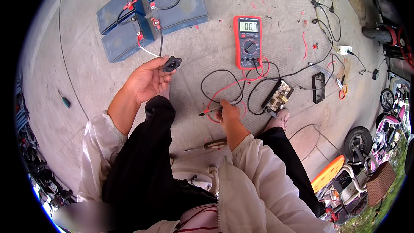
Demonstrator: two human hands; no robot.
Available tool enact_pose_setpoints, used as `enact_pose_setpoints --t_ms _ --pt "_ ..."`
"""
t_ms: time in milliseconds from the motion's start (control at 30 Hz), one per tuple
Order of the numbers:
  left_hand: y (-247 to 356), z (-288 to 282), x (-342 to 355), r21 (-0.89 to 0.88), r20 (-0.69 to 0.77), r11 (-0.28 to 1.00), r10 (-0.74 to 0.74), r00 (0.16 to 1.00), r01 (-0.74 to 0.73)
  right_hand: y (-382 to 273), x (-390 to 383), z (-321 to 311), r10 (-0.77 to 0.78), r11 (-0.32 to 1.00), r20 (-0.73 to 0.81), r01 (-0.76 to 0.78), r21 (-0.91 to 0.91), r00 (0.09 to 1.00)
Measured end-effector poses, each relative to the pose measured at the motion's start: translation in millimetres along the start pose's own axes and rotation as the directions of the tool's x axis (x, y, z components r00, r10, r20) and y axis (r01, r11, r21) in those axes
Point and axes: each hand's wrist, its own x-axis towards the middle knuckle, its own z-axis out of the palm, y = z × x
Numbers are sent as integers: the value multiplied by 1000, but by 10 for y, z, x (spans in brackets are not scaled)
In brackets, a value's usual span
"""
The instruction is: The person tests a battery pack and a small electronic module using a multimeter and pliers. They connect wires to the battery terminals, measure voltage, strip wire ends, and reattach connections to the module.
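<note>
My left hand (151, 77) holds a black power socket (172, 64) with flanged ends, pinched between thumb and fingers beside the batteries. A wire runs up from near the socket toward the larger battery (183, 11). My right hand (228, 114) is closed around the multimeter test probes (208, 111), their tips pointing left; their exact grip is partly hidden. Red and black leads loop from them to a red and grey multimeter (248, 42), which lies face up with its display lit. An opened charger circuit board (279, 96) lies right of my right hand, beside my foot.
Dark blue batteries (125, 39) sit at the upper left. A screwdriver (207, 146) lies between my legs, another (64, 100) at far left. An empty black case (318, 88), orange-handled scissors (343, 91) and trailing cables lie right. Wheels (359, 143) stand further right.
</note>
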Motion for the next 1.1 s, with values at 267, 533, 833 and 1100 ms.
enact_pose_setpoints --t_ms 267,533,833,1100 --pt "47 -67 -54 20 40 1000 0 999 -1 -180 -849 64 -808 366 487 930 -24 331" --pt "98 -153 -154 32 0 999 1 1000 -1 -314 -992 475 -575 632 577 763 -136 580" --pt "105 -136 -181 -50 41 998 40 998 -38 -308 -1627 647 -758 595 555 712 373 343" --pt "96 -214 -180 -66 86 997 47 995 -41 -227 -1748 845 -766 531 587 774 345 263"
